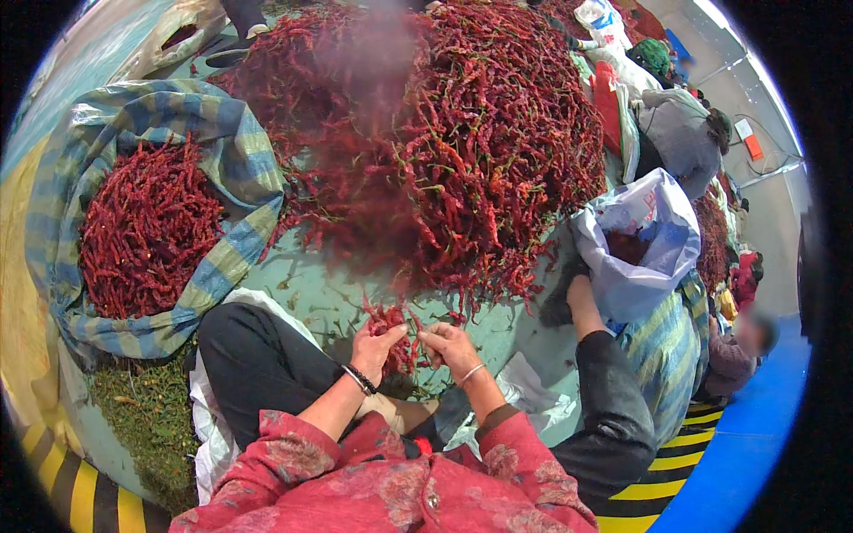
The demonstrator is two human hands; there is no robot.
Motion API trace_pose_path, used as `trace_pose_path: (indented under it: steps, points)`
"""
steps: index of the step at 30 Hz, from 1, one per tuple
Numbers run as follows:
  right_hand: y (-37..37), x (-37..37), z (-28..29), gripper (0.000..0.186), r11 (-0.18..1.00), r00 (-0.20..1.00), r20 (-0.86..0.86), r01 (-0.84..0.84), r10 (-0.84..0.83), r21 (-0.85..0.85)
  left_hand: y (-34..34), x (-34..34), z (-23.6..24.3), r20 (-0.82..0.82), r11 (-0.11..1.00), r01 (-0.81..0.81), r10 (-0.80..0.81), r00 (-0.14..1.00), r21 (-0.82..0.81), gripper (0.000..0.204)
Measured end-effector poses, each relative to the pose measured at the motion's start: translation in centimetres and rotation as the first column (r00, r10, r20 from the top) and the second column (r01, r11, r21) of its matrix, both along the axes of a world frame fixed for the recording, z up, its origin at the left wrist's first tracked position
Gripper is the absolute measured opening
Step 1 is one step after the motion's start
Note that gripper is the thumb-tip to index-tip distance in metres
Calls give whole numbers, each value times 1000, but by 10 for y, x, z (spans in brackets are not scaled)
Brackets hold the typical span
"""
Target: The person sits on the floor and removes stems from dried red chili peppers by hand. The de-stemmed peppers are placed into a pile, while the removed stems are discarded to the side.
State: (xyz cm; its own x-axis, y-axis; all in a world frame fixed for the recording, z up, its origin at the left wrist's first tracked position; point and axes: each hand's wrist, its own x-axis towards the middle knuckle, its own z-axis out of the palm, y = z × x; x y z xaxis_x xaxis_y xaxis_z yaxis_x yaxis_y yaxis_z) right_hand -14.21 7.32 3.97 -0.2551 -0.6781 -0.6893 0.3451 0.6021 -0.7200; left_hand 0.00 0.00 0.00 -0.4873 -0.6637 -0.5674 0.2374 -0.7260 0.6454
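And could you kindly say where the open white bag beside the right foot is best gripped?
Probably by its left rim, reached from above: the white bag opens upward, and that thin edge stands above its dark red contents.

Red peppers [480, 160], blue-checked sack [233, 133]

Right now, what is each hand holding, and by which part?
Left hand holds a bunch of red chilies; right hand seems to pinch one. Gripped parts are unclear.

Chili peppers [506, 169]: wrinkled, semi-glossy skins; checked sack [255, 155]: woven plastic, slight sheen; white bag [633, 291]: creased plastic; floral shirt [355, 499]: matt cloth; bangle [472, 373]: shiny, metal-looking
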Motion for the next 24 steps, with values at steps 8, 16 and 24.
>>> trace_pose_path:
  steps: [8,16,24]
  points:
    - [-16,13,10,17,980,967,-177,-195,183,-50,-19,14,14,-147,959,266,-250,957,102,17]
    - [21,15,14,30,863,667,-580,-486,468,138,-3,0,2,-32,997,44,-42,999,67,16]
    - [20,25,8,15,760,159,-801,-466,577,454,1,-3,10,-56,1000,9,-8,998,23,13]
